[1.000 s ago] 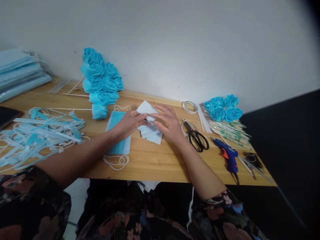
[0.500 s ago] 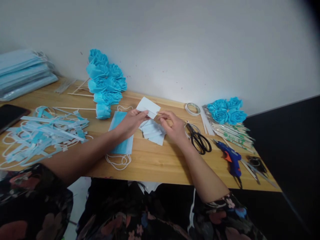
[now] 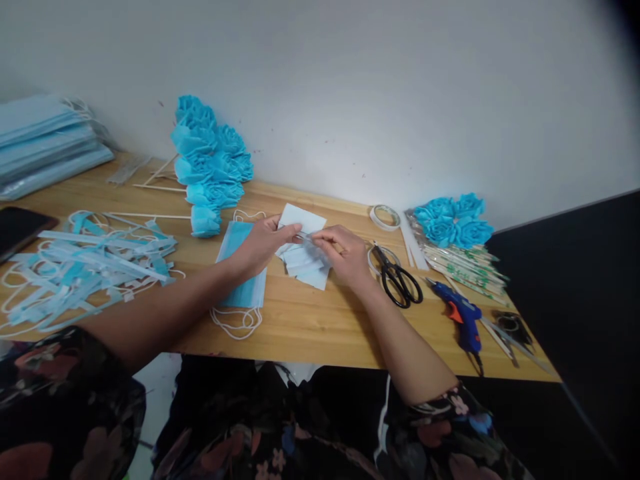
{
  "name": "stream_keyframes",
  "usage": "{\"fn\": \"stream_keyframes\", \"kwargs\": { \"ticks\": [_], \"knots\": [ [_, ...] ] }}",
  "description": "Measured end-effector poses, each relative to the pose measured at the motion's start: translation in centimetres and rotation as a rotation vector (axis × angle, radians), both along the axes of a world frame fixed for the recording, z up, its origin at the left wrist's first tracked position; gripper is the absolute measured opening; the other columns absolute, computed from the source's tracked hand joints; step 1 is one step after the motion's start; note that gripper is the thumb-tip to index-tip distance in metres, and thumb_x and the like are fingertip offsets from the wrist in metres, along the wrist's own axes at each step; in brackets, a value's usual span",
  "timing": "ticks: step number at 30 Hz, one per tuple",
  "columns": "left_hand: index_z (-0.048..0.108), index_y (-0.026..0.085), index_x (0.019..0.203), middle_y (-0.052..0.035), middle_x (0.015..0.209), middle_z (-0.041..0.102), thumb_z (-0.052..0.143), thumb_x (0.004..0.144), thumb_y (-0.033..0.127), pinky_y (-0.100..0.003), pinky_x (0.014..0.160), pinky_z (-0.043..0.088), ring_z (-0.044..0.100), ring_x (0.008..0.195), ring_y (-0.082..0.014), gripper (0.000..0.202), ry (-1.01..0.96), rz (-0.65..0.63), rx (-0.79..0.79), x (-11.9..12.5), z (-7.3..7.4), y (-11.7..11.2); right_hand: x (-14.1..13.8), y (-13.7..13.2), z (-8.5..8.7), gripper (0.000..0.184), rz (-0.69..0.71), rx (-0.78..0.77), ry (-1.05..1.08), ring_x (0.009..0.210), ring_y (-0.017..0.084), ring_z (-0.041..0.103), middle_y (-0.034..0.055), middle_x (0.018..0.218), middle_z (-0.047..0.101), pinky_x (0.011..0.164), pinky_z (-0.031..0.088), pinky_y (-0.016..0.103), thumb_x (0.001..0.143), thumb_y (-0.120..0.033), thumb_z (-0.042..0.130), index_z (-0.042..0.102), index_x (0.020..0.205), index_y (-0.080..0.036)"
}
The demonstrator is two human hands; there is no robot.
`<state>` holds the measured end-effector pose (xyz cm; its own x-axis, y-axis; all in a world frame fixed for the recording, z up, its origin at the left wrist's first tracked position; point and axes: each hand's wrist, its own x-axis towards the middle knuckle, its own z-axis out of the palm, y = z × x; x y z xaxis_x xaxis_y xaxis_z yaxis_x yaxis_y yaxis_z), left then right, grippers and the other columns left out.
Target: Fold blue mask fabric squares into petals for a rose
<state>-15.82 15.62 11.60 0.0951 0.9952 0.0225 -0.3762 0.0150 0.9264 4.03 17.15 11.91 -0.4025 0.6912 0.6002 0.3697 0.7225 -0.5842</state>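
Observation:
Between thumb and fingers, my left hand (image 3: 263, 245) grips a pale rectangular piece of mask fabric (image 3: 304, 216), held above the table. My right hand (image 3: 346, 255) has its thumb and index finger closed at the near edge of that piece, which looks folded or curled there. Below lies a small pile of similar cut pieces (image 3: 311, 270), partly covered by the hands. Blue face masks (image 3: 247, 291) with white ear loops rest under my left wrist. To the right of my right hand are black-handled scissors (image 3: 397, 277).
Trimmed mask strips (image 3: 105, 257) are heaped on the left, near a phone (image 3: 23, 230) and packed masks (image 3: 45, 143). Blue fabric roses (image 3: 213, 160) on sticks stand at the back. Rightward lie tape (image 3: 385, 217), more roses (image 3: 453, 221) and a glue gun (image 3: 463, 320).
The held fabric piece has turned and come slightly nearer. My right fingers have moved left onto its near edge, and that edge now looks folded or curled.

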Motion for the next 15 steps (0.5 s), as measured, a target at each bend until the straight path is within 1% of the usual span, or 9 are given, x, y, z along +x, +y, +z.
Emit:
{"fn": "stream_keyframes", "kwargs": {
  "ticks": [3,6,8,9,12,13,15],
  "knots": [
    [0.071,0.014,0.080,-0.0033,0.076,0.073,0.078,0.081,0.026,-0.026,0.068,0.052,0.063,0.067,-0.0118,0.014,0.023,0.061,-0.030,-0.2,0.2,0.4,-0.1,-0.4,0.2,0.014,-0.039,-0.065,0.024,0.083,0.019,0.071,0.0017,0.093,0.079,0.080,0.057,0.036,0.095,-0.029,0.063,0.077,0.094,-0.027],
    [0.069,0.013,0.078,-0.0037,0.071,0.070,0.077,0.082,0.026,-0.026,0.061,0.050,0.061,0.061,-0.0118,0.016,0.010,0.078,-0.048,-0.3,0.5,0.5,-0.2,-0.7,0.5,0.015,-0.050,-0.110,0.059,0.086,0.019,0.071,0.0029,0.096,0.079,0.081,0.058,0.036,0.096,-0.032,0.063,0.076,0.095,-0.025],
    [0.067,0.013,0.077,-0.0034,0.067,0.068,0.076,0.083,0.026,-0.026,0.057,0.048,0.060,0.058,-0.0118,0.017,-0.001,0.073,-0.043,-0.2,0.7,0.4,-0.2,-0.7,0.5,0.016,-0.053,-0.141,0.093,0.092,0.019,0.072,0.0036,0.101,0.078,0.082,0.058,0.036,0.095,-0.035,0.064,0.073,0.103,-0.025],
    [0.067,0.013,0.076,-0.0030,0.065,0.067,0.076,0.083,0.027,-0.026,0.055,0.047,0.059,0.056,-0.0117,0.018,0.006,0.067,-0.035,-0.2,0.8,0.3,-0.2,-0.7,0.5,0.021,-0.053,-0.169,0.112,0.095,0.020,0.072,0.0043,0.103,0.078,0.083,0.059,0.036,0.094,-0.037,0.064,0.071,0.111,-0.026],
    [0.066,0.015,0.076,-0.0016,0.061,0.065,0.077,0.083,0.031,-0.025,0.054,0.046,0.058,0.053,-0.0113,0.021,0.098,0.037,-0.001,-0.2,1.0,-0.2,-0.2,-0.3,0.1,0.049,-0.028,-0.285,0.164,0.097,0.021,0.071,0.0077,0.113,0.074,0.078,0.060,0.035,0.093,-0.044,0.065,0.057,0.138,-0.027],
    [0.067,0.015,0.076,-0.0013,0.060,0.065,0.077,0.083,0.032,-0.025,0.053,0.045,0.057,0.053,-0.0111,0.021,0.147,0.024,0.011,-0.1,1.1,-0.3,-0.2,-0.2,-0.1,0.056,-0.013,-0.316,0.177,0.097,0.021,0.071,0.0087,0.115,0.073,0.076,0.059,0.034,0.092,-0.046,0.066,0.053,0.143,-0.027],
    [0.067,0.016,0.073,-0.0011,0.060,0.065,0.078,0.082,0.034,-0.024,0.052,0.045,0.056,0.051,-0.0106,0.023,0.253,-0.002,0.044,-0.2,1.2,-0.6,-0.3,0.0,-0.4,0.060,0.016,-0.348,0.183,0.095,0.020,0.070,0.0084,0.112,0.072,0.073,0.059,0.032,0.090,-0.049,0.067,0.052,0.144,-0.027]
  ]
}}
